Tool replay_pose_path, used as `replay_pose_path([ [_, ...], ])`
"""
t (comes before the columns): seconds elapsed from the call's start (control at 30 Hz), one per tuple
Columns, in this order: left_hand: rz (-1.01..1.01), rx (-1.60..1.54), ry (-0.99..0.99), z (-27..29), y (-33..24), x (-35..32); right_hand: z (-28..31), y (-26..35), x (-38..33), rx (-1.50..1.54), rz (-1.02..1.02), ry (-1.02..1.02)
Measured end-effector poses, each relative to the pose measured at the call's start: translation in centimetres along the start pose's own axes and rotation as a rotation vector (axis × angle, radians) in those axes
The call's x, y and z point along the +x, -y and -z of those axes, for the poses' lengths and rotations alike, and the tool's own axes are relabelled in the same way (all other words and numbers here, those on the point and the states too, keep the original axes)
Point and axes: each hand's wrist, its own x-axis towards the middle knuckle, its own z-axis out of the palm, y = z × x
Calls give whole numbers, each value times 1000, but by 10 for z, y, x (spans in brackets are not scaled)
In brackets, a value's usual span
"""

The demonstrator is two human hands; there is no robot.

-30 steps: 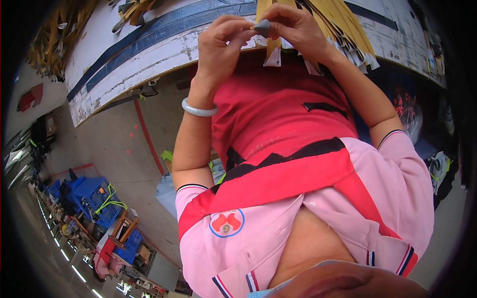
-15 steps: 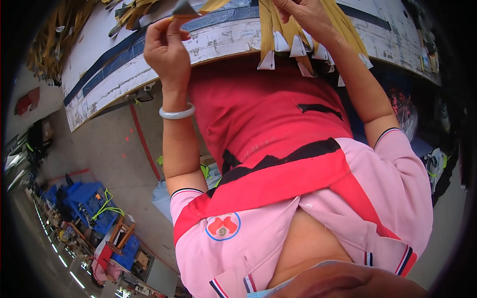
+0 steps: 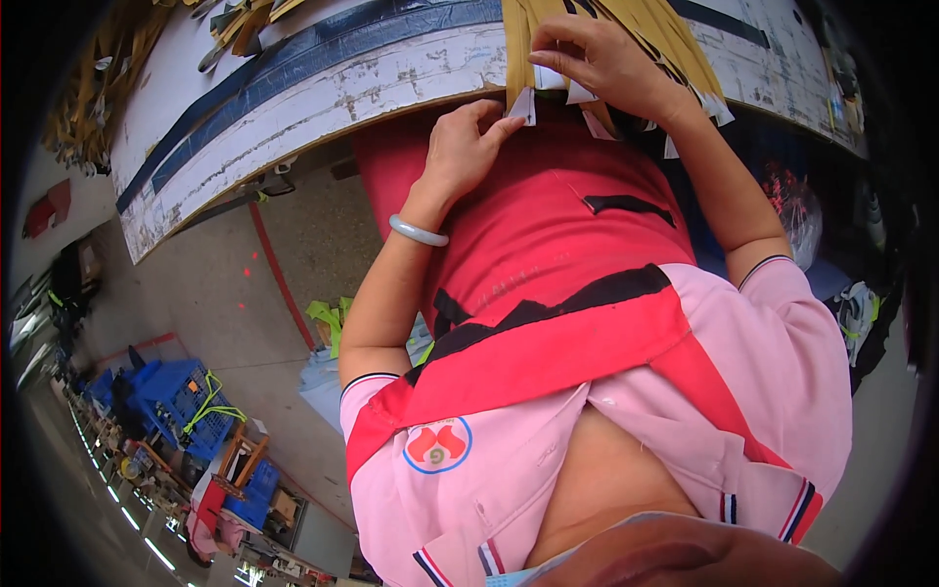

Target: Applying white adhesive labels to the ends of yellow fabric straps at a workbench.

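Note:
A bundle of yellow-brown strips (image 3: 677, 44) with white folded ends hangs over the near edge of the work table. My left hand (image 3: 462, 149) is closed, thumb and forefinger at the white end of the leftmost strip (image 3: 523, 106), just below the table edge. Above the bundle, my right hand (image 3: 614, 70) has its fingers curled, thumb and forefinger drawn close together over the strips. Anything small between those fingertips cannot be made out. Several white strip ends show below and beside the right hand.
The worn white table (image 3: 391, 83) has dark blue tape (image 3: 323, 44) along it. More yellow-brown strips (image 3: 112, 73) hang at the far left, with a smaller pile (image 3: 245, 27) beside them. Blue crates (image 3: 181, 401) stand on the floor at left, near another person (image 3: 210, 519).
My left hand has moved right and down from the table's left part to the hanging strips; the grey-tipped strip it held is out of it. My right hand has come slightly nearer and left.

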Motion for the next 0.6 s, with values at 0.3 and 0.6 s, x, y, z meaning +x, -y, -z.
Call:
replay_pose_path([
  [0.3, -15, -349, -90, -14, 6, -5, -60, 7, -5, 149, 82, 148],
  [0.6, -99, -668, -138, 10, -2, -11, -48, 16, 9, 66, 133, 127],
])
